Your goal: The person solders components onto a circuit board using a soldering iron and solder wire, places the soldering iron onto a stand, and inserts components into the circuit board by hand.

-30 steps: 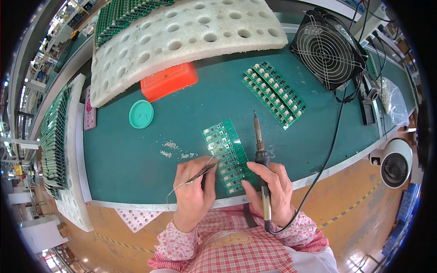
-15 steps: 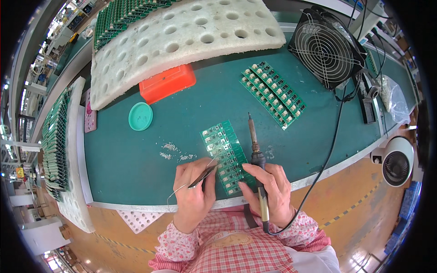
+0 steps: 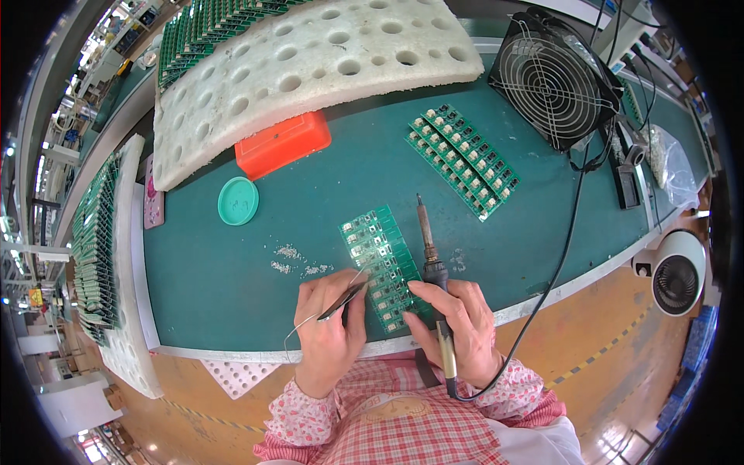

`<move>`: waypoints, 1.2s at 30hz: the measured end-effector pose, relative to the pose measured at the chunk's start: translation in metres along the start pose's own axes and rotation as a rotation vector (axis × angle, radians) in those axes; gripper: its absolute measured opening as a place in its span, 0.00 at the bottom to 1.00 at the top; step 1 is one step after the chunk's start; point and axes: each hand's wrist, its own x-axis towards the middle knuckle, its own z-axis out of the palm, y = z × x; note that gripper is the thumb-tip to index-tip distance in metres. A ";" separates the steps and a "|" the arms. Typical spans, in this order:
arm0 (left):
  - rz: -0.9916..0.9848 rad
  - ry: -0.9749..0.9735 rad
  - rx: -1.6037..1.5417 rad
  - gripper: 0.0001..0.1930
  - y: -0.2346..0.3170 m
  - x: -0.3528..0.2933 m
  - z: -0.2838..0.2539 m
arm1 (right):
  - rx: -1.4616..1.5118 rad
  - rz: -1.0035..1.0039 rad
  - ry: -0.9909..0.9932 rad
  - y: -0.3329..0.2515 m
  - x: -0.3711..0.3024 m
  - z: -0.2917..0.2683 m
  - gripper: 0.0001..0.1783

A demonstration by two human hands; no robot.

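Tabletop (image 3: 209, 306): green, pale-edged, stretching before me.
Floor (image 3: 570, 333): orange-brown and shiny below me, crossed by striped tape (image 3: 597, 356).
Left: I see a grey metal beam (image 3: 50, 74).
Right: blue bins (image 3: 690, 345) at my far side.
Light: glare whitening the floor, lower right.

The soldering iron (image 3: 436, 273) has been swung slightly leftward, its tip brought nearer the circuit board (image 3: 385, 267). The right hand (image 3: 470, 327) has been shifted too, its fingertips carried farther over the board's edge.

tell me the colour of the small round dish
The dish is turquoise green, clearest in the head view.
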 end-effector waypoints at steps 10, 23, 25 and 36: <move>-0.002 0.006 -0.003 0.11 0.000 0.000 0.000 | 0.002 -0.005 -0.006 -0.001 0.001 -0.001 0.33; -0.028 0.002 -0.002 0.12 -0.001 0.000 0.000 | 0.179 -0.040 0.110 -0.001 0.003 -0.011 0.23; -0.019 0.004 -0.022 0.12 -0.002 0.000 0.000 | 0.226 -0.081 0.158 0.001 0.002 -0.018 0.13; -0.025 -0.008 -0.020 0.12 0.000 0.000 -0.001 | 0.793 0.031 0.238 0.013 -0.003 0.000 0.10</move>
